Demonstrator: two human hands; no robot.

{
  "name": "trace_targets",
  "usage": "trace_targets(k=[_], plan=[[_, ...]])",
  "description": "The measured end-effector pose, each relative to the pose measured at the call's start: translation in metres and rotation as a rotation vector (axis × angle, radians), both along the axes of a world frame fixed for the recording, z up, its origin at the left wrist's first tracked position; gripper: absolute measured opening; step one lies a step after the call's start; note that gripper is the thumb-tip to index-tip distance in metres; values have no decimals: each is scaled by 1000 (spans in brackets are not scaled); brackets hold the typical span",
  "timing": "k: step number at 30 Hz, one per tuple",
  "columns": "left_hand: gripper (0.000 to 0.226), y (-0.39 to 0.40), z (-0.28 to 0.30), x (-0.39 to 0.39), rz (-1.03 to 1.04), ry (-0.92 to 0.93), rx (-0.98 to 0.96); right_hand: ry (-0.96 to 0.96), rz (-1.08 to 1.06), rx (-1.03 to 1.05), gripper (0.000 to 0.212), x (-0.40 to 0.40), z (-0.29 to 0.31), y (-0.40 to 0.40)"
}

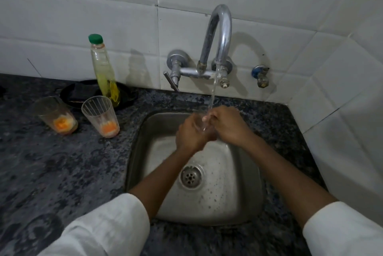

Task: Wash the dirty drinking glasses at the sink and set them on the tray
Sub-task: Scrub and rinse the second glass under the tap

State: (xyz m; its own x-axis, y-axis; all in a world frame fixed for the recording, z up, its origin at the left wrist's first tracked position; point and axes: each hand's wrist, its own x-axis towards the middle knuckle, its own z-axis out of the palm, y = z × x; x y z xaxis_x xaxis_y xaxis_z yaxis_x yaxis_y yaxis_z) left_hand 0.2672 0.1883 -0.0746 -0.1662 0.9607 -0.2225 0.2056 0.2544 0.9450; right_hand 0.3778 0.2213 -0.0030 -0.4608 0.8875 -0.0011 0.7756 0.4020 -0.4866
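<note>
Sleeves: 2 | both hands' grip holds 1 glass | dirty glasses: 2

left hand: I see fingers curled, closed | right hand: fingers bent inward, touching left | both forearms extended forward, white sleeves pushed back

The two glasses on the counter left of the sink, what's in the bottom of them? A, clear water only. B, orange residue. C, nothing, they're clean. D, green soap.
B: both glasses on the counter stand upright with an orange residue at the bottom, while the hands, left hand and right hand, hold another glass under the running tap.
</note>
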Motion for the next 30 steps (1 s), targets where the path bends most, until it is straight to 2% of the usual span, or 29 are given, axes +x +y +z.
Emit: trace_targets(k=[1,2,3,5,7,8,9,10,12,13,14,15,17,19,20,21,22,24,25,26,28,30], plan=[[47,-5,-1,9,113,133,38,12,-34,3,24,-1,-3,0],[52,-8,-3,13,124,141,79,44,-43,-11,23,1,-3,0],[59,-7,-9,10,61,70,96,81,-29,-40,21,4,-2,0],[68,-5,-10,-9,-243,-138,66,147,64,-109,21,14,7,-1],[61,-2,-12,-28,-504,-415,-11,195,165,-166,22,21,12,-5],[55,0,-14,-31,-537,-506,-46,198,183,-172,22,21,12,-6],[50,2,-15,-29,-484,-513,-64,167,176,-137,22,20,9,-5],[49,2,-13,-21,-370,-409,-60,113,157,-87,23,18,5,-3],[60,0,-11,-3,-103,-64,-10,39,79,-42,25,11,-1,0],[68,-1,-13,3,-6,51,27,50,47,-54,27,10,-3,1],[74,-2,-15,3,11,75,64,69,29,-65,27,10,-3,0],[78,0,-17,-2,-67,8,70,91,30,-73,25,11,-4,0],[77,2,-17,-23,-372,-262,24,163,70,-112,20,15,0,-3],[61,4,-18,-39,-592,-508,-44,247,129,-181,20,17,4,-7],[49,4,-18,-39,-601,-546,-69,248,135,-182,22,15,4,-8],[42,3,-18,-32,-526,-503,-78,209,110,-143,27,12,2,-8],[41,1,-14,-22,-391,-369,-74,158,67,-93,33,8,-2,-7],[55,-2,-15,-2,-103,-77,-23,98,-41,-44,36,2,-7,-6],[62,-4,-19,4,-33,-26,30,113,-75,-48,32,1,-9,-6],[68,-6,-22,5,-47,-43,68,138,-78,-56,29,3,-7,-6],[74,-6,-19,-8,-220,-222,30,194,0,-63,29,11,-2,-7],[61,-6,-13,-27,-407,-498,-99,261,82,-79,27,17,3,-7]])
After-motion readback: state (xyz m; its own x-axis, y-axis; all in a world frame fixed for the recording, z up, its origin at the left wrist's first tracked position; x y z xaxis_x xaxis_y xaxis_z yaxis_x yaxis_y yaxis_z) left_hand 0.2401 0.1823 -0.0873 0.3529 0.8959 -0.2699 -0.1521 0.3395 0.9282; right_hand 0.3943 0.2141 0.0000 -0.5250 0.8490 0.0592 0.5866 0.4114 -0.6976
